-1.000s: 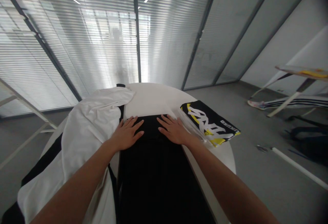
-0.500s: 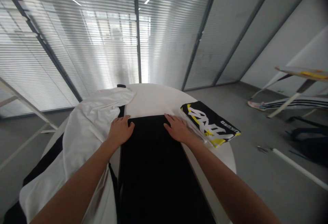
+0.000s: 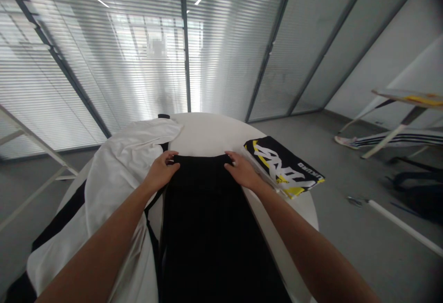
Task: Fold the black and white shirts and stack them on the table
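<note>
A long black cloth garment lies flat along the round white table, its far edge straight across the tabletop. My left hand has its fingers curled on the far left corner of the black cloth, right beside a crumpled white cloth. My right hand pinches the far right corner. That hand is close to a plastic-wrapped flat package printed in black, white and yellow. The near end of the black cloth runs out of view below.
A person's leg in striped track trousers stands at the right behind a folding table. A dark bag and a white rod lie on the grey floor. Glass walls with blinds stand behind the table.
Both hands have slid from lying flat on the black cloth to its far corners. Their fingers have closed on the edge, and the spread fingers are now curled.
</note>
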Demonstrator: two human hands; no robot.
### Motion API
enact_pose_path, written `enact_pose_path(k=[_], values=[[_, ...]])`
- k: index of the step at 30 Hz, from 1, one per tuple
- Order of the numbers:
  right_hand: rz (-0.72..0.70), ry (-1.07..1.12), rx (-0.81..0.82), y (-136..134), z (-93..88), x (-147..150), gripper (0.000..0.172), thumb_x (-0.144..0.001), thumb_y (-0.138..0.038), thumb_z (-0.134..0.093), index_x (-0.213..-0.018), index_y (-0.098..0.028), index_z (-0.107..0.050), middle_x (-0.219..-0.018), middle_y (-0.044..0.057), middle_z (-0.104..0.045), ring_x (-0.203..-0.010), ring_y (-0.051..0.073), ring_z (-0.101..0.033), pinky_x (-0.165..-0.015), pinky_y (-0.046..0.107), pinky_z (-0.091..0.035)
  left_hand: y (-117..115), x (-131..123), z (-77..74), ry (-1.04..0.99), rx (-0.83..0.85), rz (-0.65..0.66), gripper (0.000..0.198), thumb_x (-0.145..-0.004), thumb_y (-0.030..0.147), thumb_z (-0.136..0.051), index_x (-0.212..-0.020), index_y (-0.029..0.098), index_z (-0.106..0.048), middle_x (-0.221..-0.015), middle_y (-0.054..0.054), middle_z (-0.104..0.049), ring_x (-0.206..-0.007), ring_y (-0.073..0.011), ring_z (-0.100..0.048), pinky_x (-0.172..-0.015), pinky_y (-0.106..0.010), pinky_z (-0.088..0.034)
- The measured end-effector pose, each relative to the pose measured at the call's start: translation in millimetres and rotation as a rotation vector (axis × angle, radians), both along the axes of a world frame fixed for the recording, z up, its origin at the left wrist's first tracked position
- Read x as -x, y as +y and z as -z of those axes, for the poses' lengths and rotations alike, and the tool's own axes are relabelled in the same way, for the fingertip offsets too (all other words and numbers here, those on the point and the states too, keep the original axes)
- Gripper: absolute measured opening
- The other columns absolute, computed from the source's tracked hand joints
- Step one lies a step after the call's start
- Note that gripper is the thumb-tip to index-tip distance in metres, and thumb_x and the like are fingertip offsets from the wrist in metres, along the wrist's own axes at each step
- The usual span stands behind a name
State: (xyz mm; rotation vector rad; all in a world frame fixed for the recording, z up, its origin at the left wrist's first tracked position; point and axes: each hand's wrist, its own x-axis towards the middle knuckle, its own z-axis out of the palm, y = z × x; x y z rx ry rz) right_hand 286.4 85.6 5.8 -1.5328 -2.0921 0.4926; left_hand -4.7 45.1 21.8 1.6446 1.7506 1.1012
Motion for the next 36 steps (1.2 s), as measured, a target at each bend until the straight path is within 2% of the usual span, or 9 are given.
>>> enact_pose_path(k=[5, 8, 11, 14, 17, 22, 27, 32, 36], values=[[0.063, 0.266, 0.047, 6.5, -0.3, -2.0, 0.044, -0.084, -0.028, -0.056, -0.126, -0.017, -0.057, -0.104, 0.007, -0.068, -0.09, 0.018, -0.065, -0.084, 0.032, -0.049, 0.3, 7.5, -3.1, -0.192, 0.088, 0.063, 0.051, -0.065, 0.032, -0.065, -0.114, 0.017, -0.063, -0.098, -0.006, -0.069, -0.087, -0.0209, -0.066, -0.081, -0.035, -0.05], [0.085, 0.291, 0.096, 5.9, -4.9, -2.9, 0.044, -0.084, -0.033, -0.057, -0.125, -0.016, -0.058, -0.098, 0.006, -0.069, -0.084, 0.018, -0.065, -0.08, 0.03, -0.048, 1.5, 10.1, -2.7, -0.171, 0.195, 0.075, 0.056, -0.067, 0.038, -0.065, -0.118, 0.014, -0.061, -0.096, -0.008, -0.071, -0.084, -0.0219, -0.067, -0.077, -0.035, -0.05], [0.106, 0.165, 0.118, 2.4, -9.8, -2.8, 0.051, -0.085, -0.038, -0.058, -0.129, -0.013, -0.057, -0.105, 0.011, -0.069, -0.093, 0.022, -0.065, -0.086, 0.033, -0.047, 2.9, 9.4, -2.4, 0.03, 0.227, 0.061, 0.053, -0.068, 0.041, -0.065, -0.114, 0.014, -0.065, -0.099, -0.01, -0.072, -0.087, -0.0246, -0.067, -0.081, -0.036, -0.048], [0.136, -0.034, 0.117, -0.7, -11.8, -2.8, 0.052, -0.085, -0.039, -0.057, -0.129, -0.011, -0.059, -0.114, 0.016, -0.068, -0.105, 0.027, -0.063, -0.093, 0.037, -0.044, 2.7, 6.0, -5.1, 0.201, 0.22, 0.068, 0.039, -0.068, 0.041, -0.065, -0.097, 0.017, -0.071, -0.093, -0.01, -0.074, -0.088, -0.0271, -0.067, -0.081, -0.036, -0.047], [0.146, -0.143, 0.125, -0.3, -10.7, -4.6, 0.044, -0.087, -0.039, -0.053, -0.12, -0.012, -0.065, -0.111, 0.017, -0.069, -0.104, 0.029, -0.064, -0.091, 0.038, -0.044, 0.6, 3.1, -10.5, 0.186, 0.245, 0.119, 0.034, -0.066, 0.042, -0.065, -0.088, 0.017, -0.072, -0.08, -0.006, -0.073, -0.08, -0.026, -0.067, -0.074, -0.034, -0.047], [0.142, -0.178, 0.122, 4.1, -8.8, -9.4, 0.041, -0.085, -0.039, -0.056, -0.113, -0.011, -0.068, -0.106, 0.017, -0.07, -0.099, 0.029, -0.065, -0.085, 0.035, -0.046, -0.7, 6.1, -16.0, 0.113, 0.336, 0.166, 0.046, -0.061, 0.039, -0.07, -0.1, 0.015, -0.068, -0.063, 0.0, -0.068, -0.066, -0.0214, -0.064, -0.063, -0.03, -0.044], [0.105, -0.2, 0.113, 4.5, -9.5, -11.1, 0.037, -0.085, -0.038, -0.058, -0.109, -0.011, -0.069, -0.103, 0.016, -0.071, -0.094, 0.026, -0.066, -0.081, 0.032, -0.046, 0.6, 10.6, -14.6, 0.157, 0.366, 0.246, 0.023, -0.062, 0.041, -0.07, -0.064, 0.02, -0.063, -0.057, 0.002, -0.061, -0.058, -0.0177, -0.058, -0.055, -0.027, -0.037], [0.098, -0.223, 0.108, 3.3, -8.7, -13.2, 0.037, -0.085, -0.041, -0.06, -0.107, -0.013, -0.069, -0.097, 0.014, -0.072, -0.088, 0.024, -0.066, -0.078, 0.031, -0.046, -2.3, 9.8, -10.7, 0.094, 0.314, 0.283, 0.025, -0.062, 0.039, -0.069, -0.076, 0.019, -0.062, -0.068, 0.0, -0.065, -0.066, -0.0196, -0.062, -0.06, -0.029, -0.042], [0.087, -0.275, 0.116, 1.5, -12.1, -15.4, 0.035, -0.086, -0.047, -0.057, -0.089, -0.014, -0.071, -0.085, 0.013, -0.072, -0.08, 0.025, -0.065, -0.071, 0.032, -0.044, -3.3, 7.5, -5.7, 0.196, 0.21, 0.26, 0.022, -0.067, 0.035, -0.066, -0.081, 0.019, -0.061, -0.077, -0.003, -0.066, -0.074, -0.0214, -0.063, -0.068, -0.031, -0.045]])
